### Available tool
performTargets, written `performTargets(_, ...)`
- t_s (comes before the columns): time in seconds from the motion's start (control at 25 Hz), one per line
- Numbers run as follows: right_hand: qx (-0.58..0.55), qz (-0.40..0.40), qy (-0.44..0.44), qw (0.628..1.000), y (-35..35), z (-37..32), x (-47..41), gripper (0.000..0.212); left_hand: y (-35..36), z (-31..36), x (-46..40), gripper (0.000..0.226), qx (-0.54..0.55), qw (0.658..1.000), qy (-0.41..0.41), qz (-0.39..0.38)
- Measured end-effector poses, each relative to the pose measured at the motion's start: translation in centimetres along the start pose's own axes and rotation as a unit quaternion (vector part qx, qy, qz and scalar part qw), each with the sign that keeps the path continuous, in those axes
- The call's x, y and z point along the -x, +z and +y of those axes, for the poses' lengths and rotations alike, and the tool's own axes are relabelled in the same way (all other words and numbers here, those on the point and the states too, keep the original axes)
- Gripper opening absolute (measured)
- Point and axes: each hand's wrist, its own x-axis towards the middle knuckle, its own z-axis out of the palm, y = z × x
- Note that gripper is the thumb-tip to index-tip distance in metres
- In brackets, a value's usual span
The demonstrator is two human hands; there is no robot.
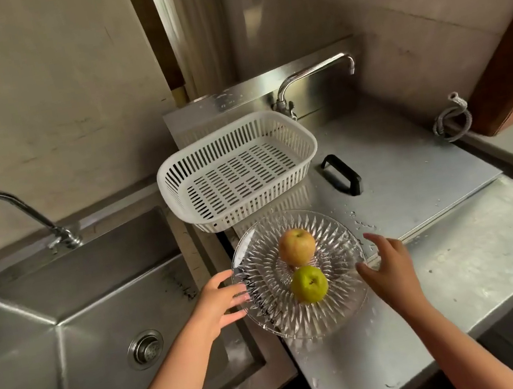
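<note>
A clear cut-glass plate [271,323] sits at the counter's left edge, beside the sink. On it lie a reddish-yellow apple [297,246] at the far side and a green apple [308,284] nearer me, touching each other. My left hand [216,304] holds the plate's left rim, thumb on top and fingers showing through the glass underneath. My right hand [388,262] is at the right rim with its fingers spread and fairly straight, the thumb tip touching the edge.
An empty white slotted basket [170,182] stands just behind the plate. A steel sink [60,297] with a faucet [10,203] lies to the left. Behind the basket is a second faucet [312,73]. A steel cover with a black handle [342,174] and a coiled hose [453,120] are to the right.
</note>
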Motion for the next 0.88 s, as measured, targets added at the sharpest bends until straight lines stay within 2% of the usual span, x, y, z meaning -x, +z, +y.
performTargets(0.2, -0.087, -0.11, 0.153, 0.978, 0.1, 0.6, -0.6, 0.056, 0.1, -0.3, -0.4, 0.062, 0.025, 0.999, -0.002, -0.043)
performTargets(0.44, -0.26, -0.117, 0.208, 0.936, -0.1, 0.7, -0.5, 0.054, -0.1, -0.6, -0.4, 0.065, 0.003, 0.998, 0.031, -0.045)
performTargets(0.6, -0.327, -0.127, 0.197, 0.915, -2.2, -0.4, -0.5, 0.049, -0.6, -0.5, 0.8, 0.061, 0.034, 0.996, 0.047, -0.062)
performTargets(0.88, -0.356, -0.168, 0.145, 0.908, -6.4, -3.9, -2.0, 0.044, -1.5, 2.9, 3.9, 0.054, 0.081, 0.988, 0.092, -0.095)
